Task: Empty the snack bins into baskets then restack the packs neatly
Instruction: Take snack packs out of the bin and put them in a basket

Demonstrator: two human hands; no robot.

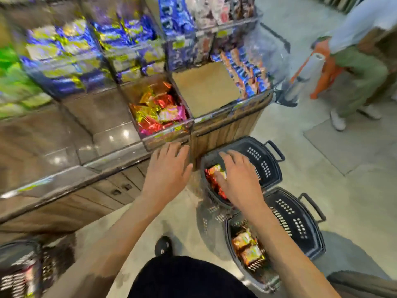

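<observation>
Both bare forearms reach forward, the left hand [168,168] flat with palm down and fingers spread, the right hand [237,179] lower, palm down, fingers splayed and slightly curled.

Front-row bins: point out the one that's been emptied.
The right front bin, showing only its bare brown floor. The bin to its left holds red, gold and pink packs, and the strip on its right is lined with blue-and-orange packs.

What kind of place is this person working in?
Most likely a shop's snack aisle: clear display bins of shiny foil snack packs on a wooden counter, and dark plastic shopping baskets on the floor.
</observation>
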